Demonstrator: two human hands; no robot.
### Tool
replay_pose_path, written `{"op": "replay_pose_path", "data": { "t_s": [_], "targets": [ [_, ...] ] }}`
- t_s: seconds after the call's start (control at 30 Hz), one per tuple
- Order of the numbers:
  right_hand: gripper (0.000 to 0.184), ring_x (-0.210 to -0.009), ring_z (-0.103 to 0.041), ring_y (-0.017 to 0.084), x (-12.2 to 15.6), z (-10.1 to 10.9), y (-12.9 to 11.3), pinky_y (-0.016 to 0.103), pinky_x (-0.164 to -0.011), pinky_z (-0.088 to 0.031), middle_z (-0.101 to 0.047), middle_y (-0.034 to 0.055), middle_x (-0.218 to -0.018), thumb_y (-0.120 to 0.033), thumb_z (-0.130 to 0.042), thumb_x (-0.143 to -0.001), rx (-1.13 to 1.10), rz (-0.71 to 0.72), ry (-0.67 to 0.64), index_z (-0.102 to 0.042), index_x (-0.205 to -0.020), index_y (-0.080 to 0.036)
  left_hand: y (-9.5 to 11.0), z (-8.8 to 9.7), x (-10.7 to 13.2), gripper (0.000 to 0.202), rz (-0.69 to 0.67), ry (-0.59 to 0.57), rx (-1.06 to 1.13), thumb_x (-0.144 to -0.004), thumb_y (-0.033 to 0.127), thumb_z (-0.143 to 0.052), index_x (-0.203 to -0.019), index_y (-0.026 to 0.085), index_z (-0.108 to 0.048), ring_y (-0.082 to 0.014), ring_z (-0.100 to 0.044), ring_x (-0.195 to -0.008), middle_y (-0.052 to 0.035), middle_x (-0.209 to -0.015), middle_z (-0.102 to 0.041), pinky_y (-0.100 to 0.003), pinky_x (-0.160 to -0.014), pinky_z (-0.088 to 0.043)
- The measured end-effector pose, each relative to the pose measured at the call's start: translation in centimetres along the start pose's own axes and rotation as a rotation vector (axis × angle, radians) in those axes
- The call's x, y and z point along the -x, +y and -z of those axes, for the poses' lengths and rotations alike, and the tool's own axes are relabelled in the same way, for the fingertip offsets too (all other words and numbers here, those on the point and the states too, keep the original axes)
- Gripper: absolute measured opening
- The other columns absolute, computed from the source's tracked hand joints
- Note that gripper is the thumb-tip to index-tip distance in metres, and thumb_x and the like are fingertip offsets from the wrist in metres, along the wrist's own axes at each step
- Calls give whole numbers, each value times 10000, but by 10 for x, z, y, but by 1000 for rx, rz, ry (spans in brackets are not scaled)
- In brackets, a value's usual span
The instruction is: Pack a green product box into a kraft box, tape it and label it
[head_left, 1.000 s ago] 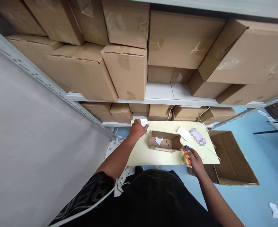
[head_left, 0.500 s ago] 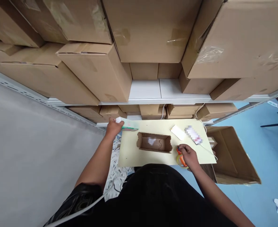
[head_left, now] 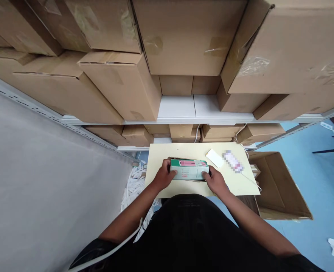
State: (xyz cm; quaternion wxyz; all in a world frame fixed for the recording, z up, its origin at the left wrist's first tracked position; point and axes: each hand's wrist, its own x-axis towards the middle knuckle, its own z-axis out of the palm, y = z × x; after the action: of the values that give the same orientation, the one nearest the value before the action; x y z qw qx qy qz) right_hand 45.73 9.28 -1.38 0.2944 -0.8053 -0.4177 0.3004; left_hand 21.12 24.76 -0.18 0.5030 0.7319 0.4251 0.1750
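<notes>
Our left hand [head_left: 163, 176] is gripping the left end of a green and white box [head_left: 190, 173], and our right hand [head_left: 214, 180] is gripping its right end, so in the head view both hands are holding this one thing between them, thumbs pressing on the side facing us. The box is lying lengthwise from hand to hand, showing us a green upper side with a pink picture on it. It is covering most of a brown open carton [head_left: 180, 158], whose rim is peeking out just behind; we are not able to tell whether the box is sitting inside the carton or being held above it.

Beneath all this we are seeing a cream table [head_left: 159, 151]. Near our right hand, toward the back, a white card [head_left: 215, 158] is lying at a slant, and just beside it a phone-shaped thing [head_left: 232, 161], blurred out, is resting with a white cable [head_left: 252, 182] trailing from its near end.

Past the table's right edge, a large open carton [head_left: 283, 185] is standing on the blue floor [head_left: 325, 189]. White paper scraps [head_left: 130, 189] are lying in a heap to the left. Ahead of us, closed cardboard boxes [head_left: 118, 87] are filling much of a white shelf [head_left: 179, 107].
</notes>
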Motion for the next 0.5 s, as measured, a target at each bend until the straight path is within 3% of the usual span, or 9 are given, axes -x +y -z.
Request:
{"op": "replay_pose_path", "data": {
  "t_s": [0.17,0.33,0.4,0.5],
  "targets": [
    [429,-971,-622,270,-3,-18,19,338,-851,-451,-703,94,-1023,-346,-558,-921,253,42,59,-616,-1318,-193,-30,-10,-7,331,-120,31,-188,-868,269,-627,-1192,217,-588,-264,-602,-1239,-87,-1330,-634,-403,-1077,-470],
    [288,-1089,-577,305,-3,-36,24,385,-952,-448,-635,144,-1126,-294,-601,-884,423,80,40,-710,-1122,-173,-46,-18,-10,314,-74,16,-459,-913,228,-576,-1199,195,-700,-315,-558,-1276,-131,-1288,-640,-459,-1137,-430],
    [288,-1083,-576,306,1,-36,29,410,-977,-456,-616,143,-1120,-288,-596,-875,399,110,60,-710,-1114,-174,-48,-19,-7,305,-68,2,-536,-927,240,-570,-1186,198,-725,-333,-547,-1277,-140,-1291,-639,-477,-1146,-416],
    [334,-1108,-578,302,12,-28,45,443,-1032,-468,-607,137,-1136,-348,-558,-903,237,104,216,-679,-1169,-188,-53,-13,0,303,-117,63,-513,-930,289,-604,-1201,219,-720,-340,-509,-1337,-137,-1376,-606,-501,-1186,-377]
  ]
}}
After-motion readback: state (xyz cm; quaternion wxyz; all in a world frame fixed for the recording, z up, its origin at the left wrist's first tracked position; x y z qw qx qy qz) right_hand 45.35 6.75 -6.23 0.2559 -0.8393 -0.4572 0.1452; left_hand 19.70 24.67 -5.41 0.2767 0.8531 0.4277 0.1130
